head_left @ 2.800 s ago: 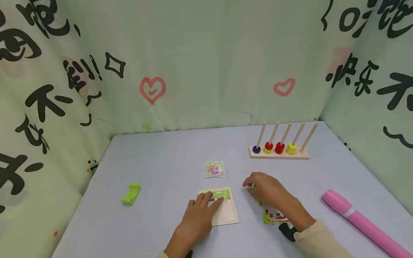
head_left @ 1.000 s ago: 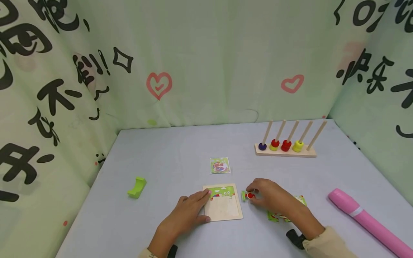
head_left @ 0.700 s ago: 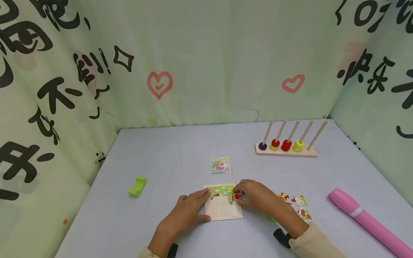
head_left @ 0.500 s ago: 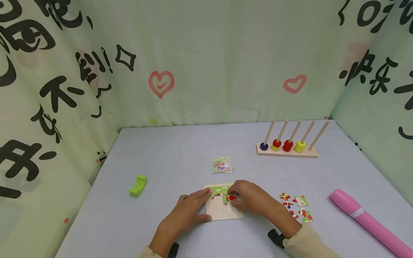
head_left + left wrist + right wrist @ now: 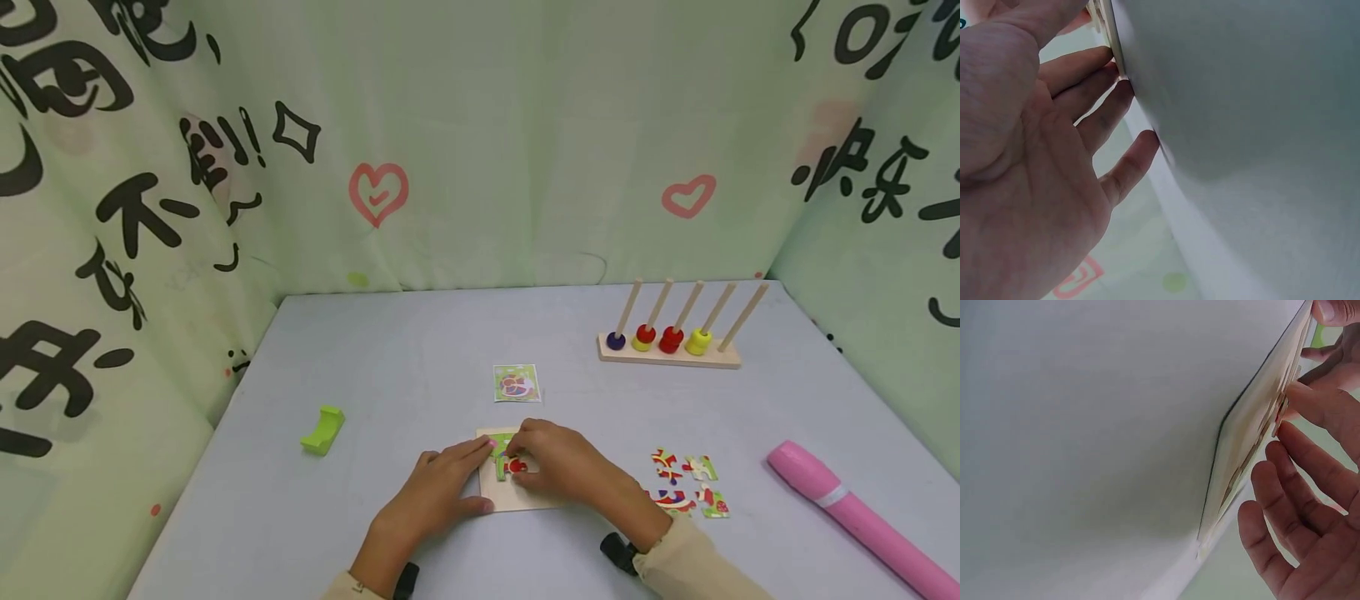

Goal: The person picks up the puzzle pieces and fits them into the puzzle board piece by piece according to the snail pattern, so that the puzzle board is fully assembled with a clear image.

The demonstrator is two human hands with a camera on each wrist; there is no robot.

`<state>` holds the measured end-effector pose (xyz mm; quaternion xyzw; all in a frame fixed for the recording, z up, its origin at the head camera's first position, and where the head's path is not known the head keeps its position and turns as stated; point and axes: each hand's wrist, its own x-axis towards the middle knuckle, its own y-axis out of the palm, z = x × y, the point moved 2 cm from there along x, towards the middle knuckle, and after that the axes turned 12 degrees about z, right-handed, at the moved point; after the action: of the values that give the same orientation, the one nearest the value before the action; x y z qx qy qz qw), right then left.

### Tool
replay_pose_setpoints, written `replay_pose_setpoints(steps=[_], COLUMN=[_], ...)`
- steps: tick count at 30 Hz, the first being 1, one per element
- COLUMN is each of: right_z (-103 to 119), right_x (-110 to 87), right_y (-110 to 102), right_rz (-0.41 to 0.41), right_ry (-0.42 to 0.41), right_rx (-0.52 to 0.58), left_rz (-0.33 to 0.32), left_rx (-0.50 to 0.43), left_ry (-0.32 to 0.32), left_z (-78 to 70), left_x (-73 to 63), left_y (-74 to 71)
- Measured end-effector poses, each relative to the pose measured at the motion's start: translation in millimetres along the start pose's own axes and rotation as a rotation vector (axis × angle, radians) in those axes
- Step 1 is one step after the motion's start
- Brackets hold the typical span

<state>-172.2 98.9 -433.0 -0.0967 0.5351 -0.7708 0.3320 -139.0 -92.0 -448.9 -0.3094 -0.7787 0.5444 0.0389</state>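
Note:
A pale wooden puzzle board (image 5: 517, 500) lies flat on the table, with a strip of green picture along its top. My left hand (image 5: 429, 493) rests at the board's left side, fingers extended, fingertips and thumb at its edge. Between thumb and fingers, my right hand (image 5: 568, 463) pinches a green and red puzzle piece (image 5: 501, 467) over the board's upper left part. The right wrist view shows this piece (image 5: 1279, 416) edge-on, close above the board's surface. The right hand hides the board's upper right part.
Several loose puzzle pieces (image 5: 675, 502) lie right of the board. Behind it is a small picture card (image 5: 516, 384). A green curved block (image 5: 322, 432) sits at left. A peg stand with beads (image 5: 667, 357) stands back right, and a pink tube (image 5: 855, 508) lies far right.
The right hand has gone from the loose pieces at right to the board, carrying the puzzle piece leftward across it. The left hand has shifted from the board's top area to its left edge.

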Motion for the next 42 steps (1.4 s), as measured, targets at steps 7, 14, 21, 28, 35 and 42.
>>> replay_pose_setpoints(steps=[7, 14, 21, 28, 35, 42], right_z=[5.8, 9.2, 8.9, 8.3, 9.4, 10.9], right_x=[6.4, 7.8, 8.8, 10.5, 10.4, 8.7], right_y=[3.5, 3.9, 3.2, 4.4, 3.3, 3.4], right_rz=[0.017, 0.012, 0.006, 0.004, -0.001, -0.015], right_ry=[-0.008, -0.001, -0.004, -0.014, -0.023, -0.022], right_rx=[0.007, -0.009, 0.012, 0.014, 0.057, 0.049], left_rz=[-0.001, -0.014, 0.007, 0.022, -0.007, -0.022], left_rx=[-0.005, 0.015, -0.013, -0.037, -0.015, 0.010], left_ry=[0.004, 0.019, 0.028, 0.041, 0.088, 0.096], left_z=[0.1, 1.2, 0.5, 0.4, 1.2, 2.4], left_x=[1.0, 0.9, 1.1, -3.6, -4.8, -4.6], left_y=[0.3, 0.5, -0.3, -2.5, -2.6, -0.9])
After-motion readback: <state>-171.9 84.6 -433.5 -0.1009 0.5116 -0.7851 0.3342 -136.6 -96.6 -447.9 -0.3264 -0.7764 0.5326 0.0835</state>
